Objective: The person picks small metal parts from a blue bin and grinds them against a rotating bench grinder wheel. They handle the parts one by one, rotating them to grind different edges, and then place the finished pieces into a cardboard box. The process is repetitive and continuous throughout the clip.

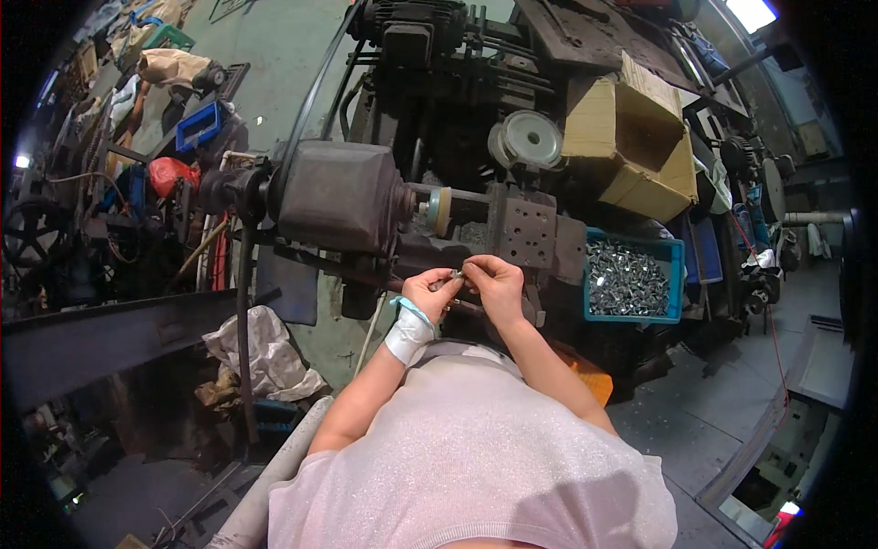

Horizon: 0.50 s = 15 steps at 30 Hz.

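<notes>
Near the middle, a small, silvery metal piece [456,274] sat between the left hand [430,292] and the right hand [498,291], each grip narrow, fingertips pinching it; its finer shape was too small to tell. To the right, loose shiny pieces [627,280] filled a blue tray [633,318]. Farther off, to the left, stood a machine's dark casing [334,197].

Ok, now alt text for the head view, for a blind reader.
A person's left hand and right hand hold a small metal part before a dark lathe-like machine. At right, a blue bin holds shiny metal pieces, with an open cardboard box beyond.
</notes>
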{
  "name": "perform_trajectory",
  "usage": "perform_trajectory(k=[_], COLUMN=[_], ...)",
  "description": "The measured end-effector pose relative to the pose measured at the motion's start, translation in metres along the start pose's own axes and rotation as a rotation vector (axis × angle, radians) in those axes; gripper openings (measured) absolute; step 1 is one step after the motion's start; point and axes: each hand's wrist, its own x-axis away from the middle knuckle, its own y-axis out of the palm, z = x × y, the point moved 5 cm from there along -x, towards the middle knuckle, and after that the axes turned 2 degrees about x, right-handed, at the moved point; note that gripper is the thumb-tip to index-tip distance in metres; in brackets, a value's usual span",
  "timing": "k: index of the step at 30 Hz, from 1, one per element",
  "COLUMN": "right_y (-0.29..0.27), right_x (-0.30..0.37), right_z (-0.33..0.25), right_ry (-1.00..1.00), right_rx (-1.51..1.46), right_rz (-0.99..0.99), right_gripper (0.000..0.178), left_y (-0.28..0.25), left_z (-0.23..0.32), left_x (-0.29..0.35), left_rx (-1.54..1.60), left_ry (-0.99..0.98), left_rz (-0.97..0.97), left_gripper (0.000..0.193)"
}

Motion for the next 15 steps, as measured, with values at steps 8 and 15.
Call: perform_trajectory(k=[8, 15], right_y=[0.008, 0.018], right_x=[-0.032, -0.058], right_z=[0.012, 0.015], right_ry=[0.112, 0.088], right_rx=[-0.071, -0.012], right_rz=[0.078, 0.056], right_gripper=[0.014, 0.008], left_y=[-0.006, -0.008], left_z=[-0.013, -0.027], left_x=[-0.032, -0.051], left_rx=[0.043, 0.246], left_ry=[0.038, -0.035], left_rz=[0.087, 0.163], left_gripper=[0.021, 0.024])
